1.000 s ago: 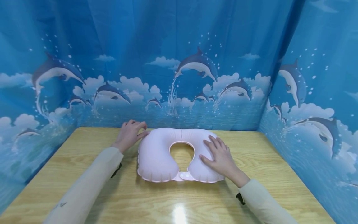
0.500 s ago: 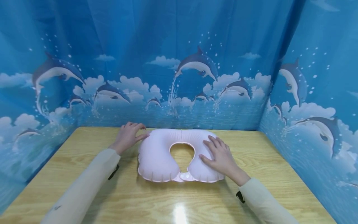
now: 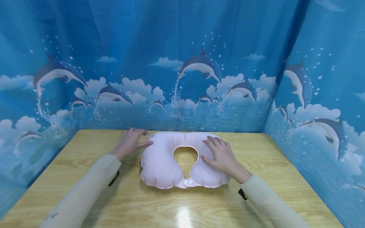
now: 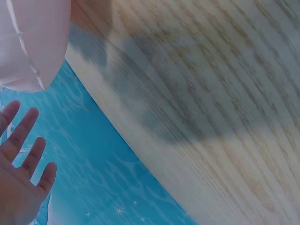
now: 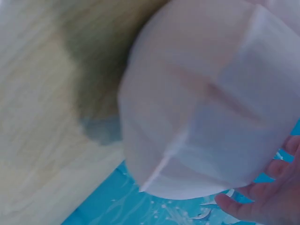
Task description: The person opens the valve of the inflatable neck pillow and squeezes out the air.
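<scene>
A pale pink U-shaped neck pillow [image 3: 162, 158] lies on the wooden table, its puffy arms toward me. A snap strap [image 3: 188, 182] joins the two ends. My left hand [image 3: 129, 142] is at its far left corner, thumb and curled forefinger at a small pale piece there. In the left wrist view, that hand's other fingers [image 4: 28, 136] spread below the pillow's edge. My right hand [image 3: 223, 156] lies with spread, fairly straight fingers on top of the right arm. The right wrist view shows the pillow's bulging side [image 5: 197, 108] and my fingers at its edge.
The wooden table [image 3: 256, 164] extends around the pillow. Blue curtains [image 3: 142, 63] printed with dolphins hang behind it and along the right and left sides. Dark bands show under both pale sleeves [image 3: 91, 186].
The pillow has sunk slightly, and its near edge looks more puckered. My left hand has dropped a little toward me; my right hand has shifted slightly left over the top.
</scene>
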